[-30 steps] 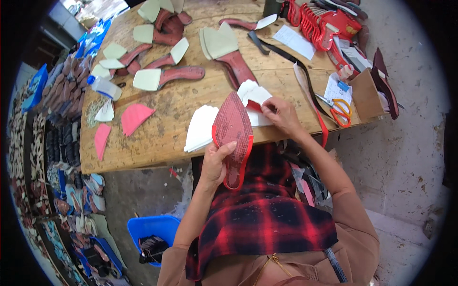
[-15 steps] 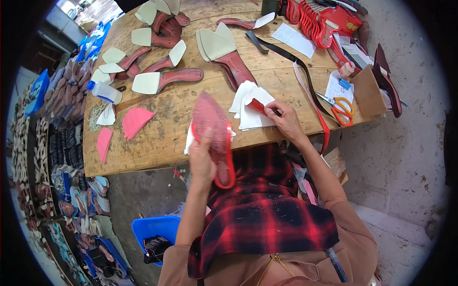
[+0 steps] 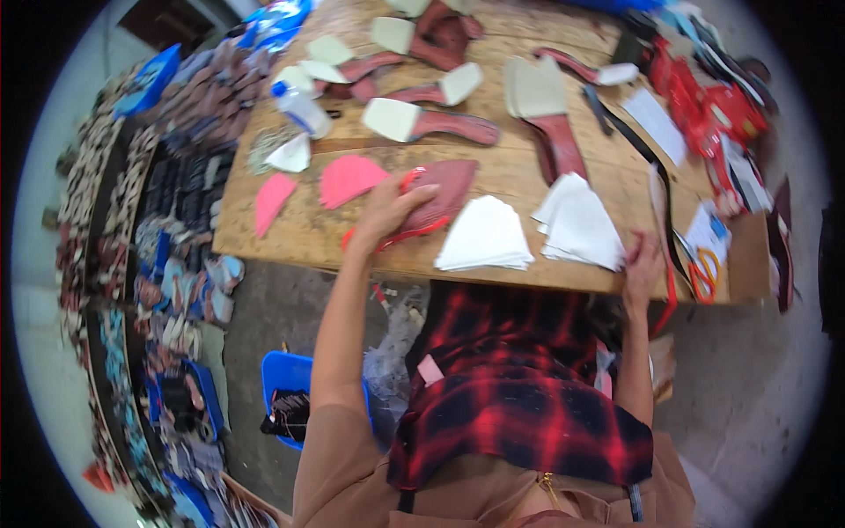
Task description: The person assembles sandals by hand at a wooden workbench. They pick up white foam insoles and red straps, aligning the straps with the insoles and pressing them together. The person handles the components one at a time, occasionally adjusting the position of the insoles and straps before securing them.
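My left hand (image 3: pixel 392 211) is closed on a pointed shoe sole (image 3: pixel 447 189), dark red with a bright red edge, at the table's front edge. The thumb lies across the top; the other fingers are partly hidden. Just right of it lies a fan of white rounded cut pieces (image 3: pixel 486 236). A second stack of white pieces (image 3: pixel 581 224) lies further right. My right hand (image 3: pixel 644 264) is at the table edge beside that stack; its fingers are blurred, and whether they hold anything is unclear. Pink cut pieces (image 3: pixel 350 180) lie beyond my left hand.
Dark red insoles with cream toe parts (image 3: pixel 458 128) are spread over the wooden table (image 3: pixel 352 242). A white bottle with a blue cap (image 3: pixel 302 110) stands at left. Black strap (image 3: pixel 635 136), orange-handled scissors (image 3: pixel 704 275) and a cardboard box (image 3: pixel 748 255) are at right. A blue bin (image 3: pixel 286 378) sits below.
My left hand has brought the sole left and turned it sideways, uncovering the white fan. My right hand has drawn away from the white stack; the red piece it pinched no longer shows clearly.
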A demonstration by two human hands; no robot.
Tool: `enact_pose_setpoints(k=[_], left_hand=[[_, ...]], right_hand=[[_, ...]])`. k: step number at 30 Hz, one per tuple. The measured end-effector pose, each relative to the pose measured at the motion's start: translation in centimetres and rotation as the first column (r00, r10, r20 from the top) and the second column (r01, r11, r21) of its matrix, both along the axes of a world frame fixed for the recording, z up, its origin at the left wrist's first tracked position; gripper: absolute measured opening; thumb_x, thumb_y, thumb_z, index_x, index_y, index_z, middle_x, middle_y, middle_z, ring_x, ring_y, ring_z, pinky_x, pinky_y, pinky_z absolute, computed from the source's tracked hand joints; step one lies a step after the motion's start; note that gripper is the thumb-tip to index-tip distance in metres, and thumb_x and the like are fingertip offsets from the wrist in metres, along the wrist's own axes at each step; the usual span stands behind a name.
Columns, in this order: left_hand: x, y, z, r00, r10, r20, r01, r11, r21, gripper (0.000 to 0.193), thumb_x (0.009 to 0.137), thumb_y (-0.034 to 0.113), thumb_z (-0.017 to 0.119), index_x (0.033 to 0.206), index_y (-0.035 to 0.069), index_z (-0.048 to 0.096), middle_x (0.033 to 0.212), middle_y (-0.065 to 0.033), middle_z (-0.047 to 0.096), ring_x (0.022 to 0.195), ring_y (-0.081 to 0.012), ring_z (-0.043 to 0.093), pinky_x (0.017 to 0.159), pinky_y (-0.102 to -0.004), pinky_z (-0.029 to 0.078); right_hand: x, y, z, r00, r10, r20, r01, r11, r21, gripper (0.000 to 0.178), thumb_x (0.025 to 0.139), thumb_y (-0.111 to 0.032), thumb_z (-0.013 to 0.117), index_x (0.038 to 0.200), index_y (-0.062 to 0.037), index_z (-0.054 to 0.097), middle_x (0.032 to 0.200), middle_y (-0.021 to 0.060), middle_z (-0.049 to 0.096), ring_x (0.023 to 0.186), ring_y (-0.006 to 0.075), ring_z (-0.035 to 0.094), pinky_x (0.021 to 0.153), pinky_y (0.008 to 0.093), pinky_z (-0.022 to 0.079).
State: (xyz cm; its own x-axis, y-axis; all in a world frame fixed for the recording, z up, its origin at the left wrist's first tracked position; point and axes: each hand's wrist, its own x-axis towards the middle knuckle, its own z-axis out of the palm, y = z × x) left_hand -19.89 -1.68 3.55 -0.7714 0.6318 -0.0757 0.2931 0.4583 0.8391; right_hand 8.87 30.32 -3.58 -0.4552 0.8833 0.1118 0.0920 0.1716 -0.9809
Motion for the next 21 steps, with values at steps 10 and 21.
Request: enact_pose_setpoints(k=[10,21], left_hand=[[0.0,-2.1,-2.5,0.852,0.382,-0.358,-0.329,0.923,0.202,0.046,0.084,0.042,0.071,0.108,0.002,0.067,0.085,-0.0134,0.067,0.078,-0.0303,0.067,0.071,-0.0418,0.051],[-16.9,-12.2,-5.5,0.422,0.339,-0.841,-0.73,0.677,-0.093,0.041,0.086,0.033,0.067,0.102,-0.005,0.062,0.096,-0.0214,0.066,0.092,-0.036,0.064,0.082,-0.045,0.051]], right_hand=[[1.0,-2.1,-0.4,0.99,0.019,0.139,-0.049,0.975,0.219,0.038,0.105,-0.032,0.042,0.096,0.0,0.06,0.064,-0.0031,0.037,0.058,0.0068,0.035,0.052,0.0249,0.029],[0.4,-2.8,-1.7,0.929,-0.038,0.367,-0.214,0.754,0.621,0.022,0.099,-0.02,0.049,0.098,-0.0006,0.06,0.085,0.0187,0.063,0.076,0.036,0.062,0.067,0.0413,0.047]])
